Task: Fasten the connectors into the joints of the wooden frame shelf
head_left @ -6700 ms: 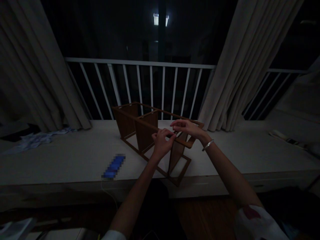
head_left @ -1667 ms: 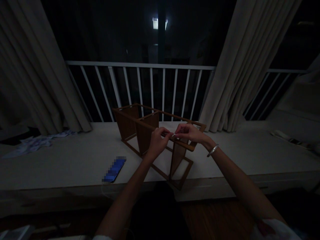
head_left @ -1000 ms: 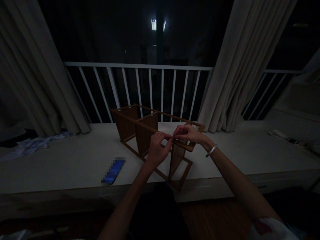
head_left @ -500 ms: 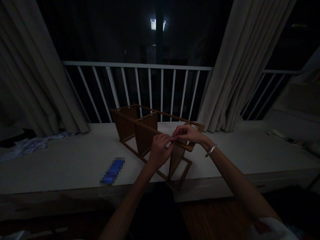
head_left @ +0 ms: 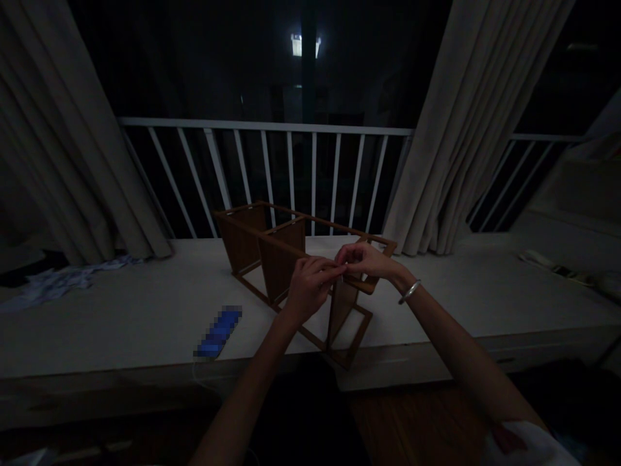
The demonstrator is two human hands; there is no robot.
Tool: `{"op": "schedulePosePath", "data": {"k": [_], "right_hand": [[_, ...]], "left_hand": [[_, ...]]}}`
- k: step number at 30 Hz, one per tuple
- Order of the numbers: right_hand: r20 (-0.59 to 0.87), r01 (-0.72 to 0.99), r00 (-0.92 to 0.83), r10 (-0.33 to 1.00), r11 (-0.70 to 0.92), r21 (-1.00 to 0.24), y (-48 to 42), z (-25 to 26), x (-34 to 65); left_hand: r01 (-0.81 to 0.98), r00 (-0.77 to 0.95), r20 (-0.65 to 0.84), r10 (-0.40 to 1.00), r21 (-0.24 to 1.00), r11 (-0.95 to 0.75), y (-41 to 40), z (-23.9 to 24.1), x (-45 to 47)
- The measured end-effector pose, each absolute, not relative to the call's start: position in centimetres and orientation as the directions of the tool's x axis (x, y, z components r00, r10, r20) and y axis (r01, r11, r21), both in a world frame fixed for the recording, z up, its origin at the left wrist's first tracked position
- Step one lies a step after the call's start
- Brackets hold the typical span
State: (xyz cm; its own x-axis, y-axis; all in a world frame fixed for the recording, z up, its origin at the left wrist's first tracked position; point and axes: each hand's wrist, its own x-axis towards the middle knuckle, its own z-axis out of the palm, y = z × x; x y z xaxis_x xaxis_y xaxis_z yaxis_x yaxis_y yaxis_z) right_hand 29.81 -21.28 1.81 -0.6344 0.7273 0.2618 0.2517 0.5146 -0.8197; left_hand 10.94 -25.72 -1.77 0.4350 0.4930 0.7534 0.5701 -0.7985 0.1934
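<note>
A brown wooden rack [head_left: 272,255] with upright panels and an open frame stands on a long white ledge [head_left: 136,310]. My left hand [head_left: 308,288] is closed around the rack's near top rail, beside the front panel. My right hand [head_left: 363,260], with a silver bangle on the wrist, pinches a small pale thing I cannot make out at that same rail. The fingertips of both hands meet there.
A blue phone [head_left: 218,332] on a cable lies on the ledge left of the rack. Crumpled papers [head_left: 58,279] sit at the far left. A white railing [head_left: 291,168] and curtains [head_left: 466,123] stand behind. Small items [head_left: 557,268] lie at the right.
Both hands have stayed at the rack's top rail. The fingertips drew closer together and shifted slightly; the rack has not moved.
</note>
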Motion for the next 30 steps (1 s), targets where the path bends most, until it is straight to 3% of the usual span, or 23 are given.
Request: {"op": "schedulePosePath", "data": {"k": [20,30], "right_hand": [[0.242,0.256,-0.657,0.714,0.513,-0.819,-21.3,1.8,29.8],[0.267,0.148,-0.716,0.646,0.514,-0.845,-21.0,1.6,30.0]], "left_hand": [[0.539,0.457,0.786,0.416,0.128,-0.833,-25.0,-1.7,11.5],[0.389,0.398,0.826,0.398,0.241,-0.889,-24.9,-1.6,12.2]]}}
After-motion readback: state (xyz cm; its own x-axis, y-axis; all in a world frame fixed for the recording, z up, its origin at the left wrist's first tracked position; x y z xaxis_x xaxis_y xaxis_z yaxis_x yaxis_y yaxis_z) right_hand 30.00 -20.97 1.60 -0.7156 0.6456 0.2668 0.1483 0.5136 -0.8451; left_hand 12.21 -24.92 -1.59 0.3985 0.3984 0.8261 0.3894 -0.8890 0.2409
